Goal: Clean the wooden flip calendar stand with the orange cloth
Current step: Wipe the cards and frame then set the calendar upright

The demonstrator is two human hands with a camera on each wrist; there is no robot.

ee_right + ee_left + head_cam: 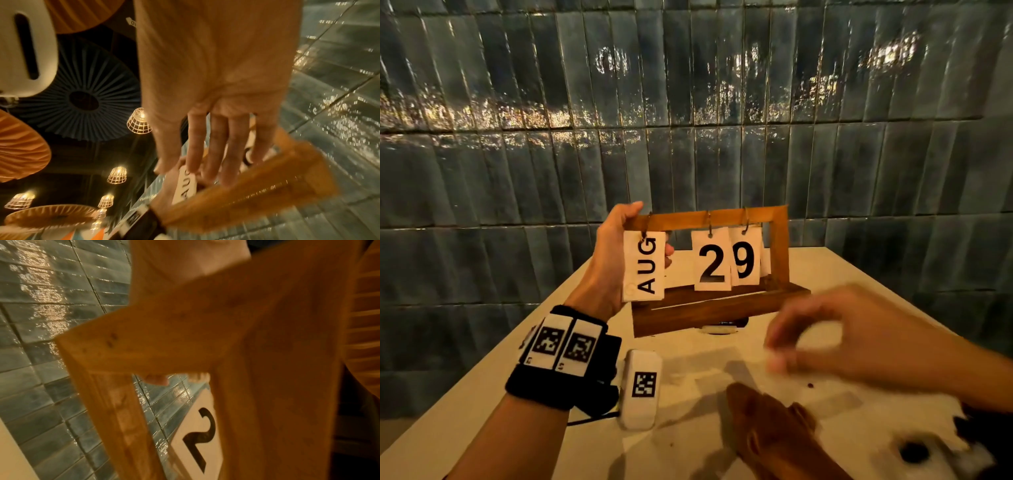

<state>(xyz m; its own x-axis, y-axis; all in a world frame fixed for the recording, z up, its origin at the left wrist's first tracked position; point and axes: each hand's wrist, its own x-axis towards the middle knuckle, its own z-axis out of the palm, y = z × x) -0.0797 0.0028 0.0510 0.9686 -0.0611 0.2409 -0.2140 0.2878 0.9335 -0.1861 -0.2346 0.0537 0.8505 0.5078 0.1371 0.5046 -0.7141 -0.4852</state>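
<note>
The wooden flip calendar stand (pixel 717 310) reads AUG 29 and is tilted, lifted off the white table (pixel 859 274). My left hand (pixel 647 226) grips its top left corner, thumb on top and fingers behind the AUG card (pixel 645 267). In the left wrist view the frame (pixel 185 337) and the "2" card (pixel 199 434) fill the picture. My right hand (pixel 784 346) hovers blurred in front of the stand's right end, fingers loose and empty; the right wrist view shows its fingers (pixel 216 154) spread over the stand (pixel 257 186). The orange cloth (pixel 774 435) lies crumpled on the table below it.
A white tagged block (pixel 640 390) lies on the table near my left wrist. A small white and dark item (pixel 719 329) sits under the raised stand. A dark tiled wall (pixel 688 102) stands close behind. A dark round object (pixel 914 452) is at the bottom right.
</note>
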